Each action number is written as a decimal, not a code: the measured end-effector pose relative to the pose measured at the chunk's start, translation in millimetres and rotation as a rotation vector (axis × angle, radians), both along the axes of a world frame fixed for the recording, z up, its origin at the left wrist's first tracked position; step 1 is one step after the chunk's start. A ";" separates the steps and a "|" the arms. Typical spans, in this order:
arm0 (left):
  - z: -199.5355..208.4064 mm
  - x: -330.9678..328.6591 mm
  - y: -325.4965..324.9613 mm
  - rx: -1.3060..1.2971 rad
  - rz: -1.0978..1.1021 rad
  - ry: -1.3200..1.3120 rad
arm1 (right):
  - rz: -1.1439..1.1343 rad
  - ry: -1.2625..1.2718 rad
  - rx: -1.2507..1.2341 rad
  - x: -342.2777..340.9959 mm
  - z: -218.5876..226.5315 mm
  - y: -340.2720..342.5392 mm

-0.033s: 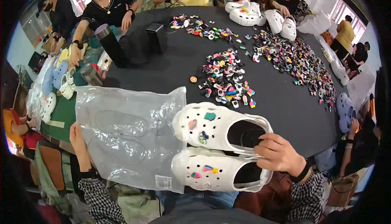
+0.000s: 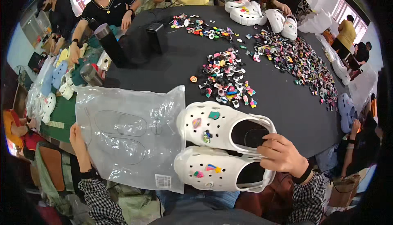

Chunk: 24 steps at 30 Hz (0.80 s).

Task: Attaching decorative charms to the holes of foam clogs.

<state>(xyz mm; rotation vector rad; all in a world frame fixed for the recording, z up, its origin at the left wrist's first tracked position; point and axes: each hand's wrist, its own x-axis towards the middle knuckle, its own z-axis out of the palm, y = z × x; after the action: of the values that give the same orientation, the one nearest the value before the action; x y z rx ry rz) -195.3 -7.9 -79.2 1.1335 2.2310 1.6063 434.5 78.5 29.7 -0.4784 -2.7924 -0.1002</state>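
Gripping the heel ends of two white clogs (image 2: 223, 147) at once, right hand (image 2: 282, 155) curled over the back straps where the pair meets, fingers closed on them. Lying side by side on the near edge of the black counter (image 2: 286, 106), both clogs, long axes running left to right, toes toward the clear plastic bag (image 2: 131, 131), heels under the right hand. Touching or just overlapping the bag's right edge with the toe caps; cannot tell whether the toes are already past the opening. Holding the bag's far left edge, left hand (image 2: 80, 147), fingers pinched on the film, well apart from the clogs, so nearer to the bag's closed side than to the shoes. Spread flat, the bag, lengthwise in line with the clogs, a white label at its near corner. Dotted with small coloured charms on the uppers of both clogs. Farther out on the counter, heaps of loose coloured charms (image 2: 229, 75), more white clogs (image 2: 245, 14) at the far rim, other people seated around. Hidden: the right hand's fingertips inside the heel openings, the bag's mouth, the left palm behind the film.
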 end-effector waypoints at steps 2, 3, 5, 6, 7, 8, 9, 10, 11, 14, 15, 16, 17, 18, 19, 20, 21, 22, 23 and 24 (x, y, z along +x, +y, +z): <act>-8.4 -1.1 4.0 0.081 0.025 -0.104 | -0.043 -0.016 -0.009 9.2 2.2 -6.2; -10.3 -2.1 5.6 0.078 0.015 -0.112 | -0.070 -0.014 0.009 13.6 3.5 -9.8; -9.6 -3.8 5.2 0.069 0.035 -0.099 | -0.097 -0.018 0.028 21.1 8.2 -16.6; -9.4 -3.2 2.0 0.071 0.046 -0.101 | -0.117 -0.015 0.031 22.9 11.0 -16.6; -7.2 -3.8 -1.1 0.045 0.040 -0.081 | -0.131 -0.010 0.033 24.2 14.5 -16.9; -3.3 -5.6 -5.4 0.019 0.040 -0.059 | -0.165 -0.010 0.022 27.5 19.8 -21.8; -3.9 -0.7 -0.1 0.030 0.062 -0.067 | -0.202 -0.016 0.051 33.2 27.3 -27.6; -2.2 10.4 9.9 -0.026 0.012 -0.063 | -0.229 -0.013 0.073 38.6 31.5 -31.8; -0.6 22.0 19.2 -0.083 -0.040 -0.059 | -0.270 0.010 0.115 42.8 37.1 -37.2; -7.0 51.4 52.3 -0.071 -0.305 -0.099 | -0.351 0.076 0.246 38.0 48.5 -41.6; -8.2 51.8 55.1 -0.194 -0.304 -0.043 | -0.339 0.115 0.262 30.4 52.1 -37.2; 1.1 69.4 58.7 -0.138 -0.408 0.052 | -0.338 0.143 0.274 21.0 54.5 -33.4; 8.9 82.0 60.5 -0.166 -0.445 -0.052 | -0.312 0.184 0.266 7.0 55.8 -27.8; 16.2 89.3 58.7 -0.191 -0.480 -0.155 | -0.286 0.225 0.259 -10.1 58.8 -22.9; 18.6 91.4 58.1 -0.181 -0.479 -0.154 | -0.288 0.245 0.283 -26.2 59.0 -19.4; 19.9 92.6 56.0 -0.148 -0.410 0.136 | -0.230 0.267 0.263 -42.6 62.6 -15.2; 14.8 94.6 57.1 -0.109 -0.340 0.414 | -0.239 0.247 0.274 -62.3 63.0 -13.6; 16.0 98.8 53.6 -0.104 -0.337 0.417 | -0.230 0.255 0.263 -79.8 59.8 -10.3; 20.1 107.5 48.6 -0.062 -0.372 0.353 | -0.214 0.259 0.234 -95.6 57.0 -6.9; 30.2 114.9 34.2 -0.035 -0.385 0.304 | -0.206 0.308 0.210 -116.0 47.0 -1.8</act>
<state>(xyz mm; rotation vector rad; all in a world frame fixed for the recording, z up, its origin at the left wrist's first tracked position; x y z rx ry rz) -80.4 26.3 -49.0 1.7676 2.0208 1.3057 318.5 76.7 76.7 -0.6652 -2.3942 -0.3317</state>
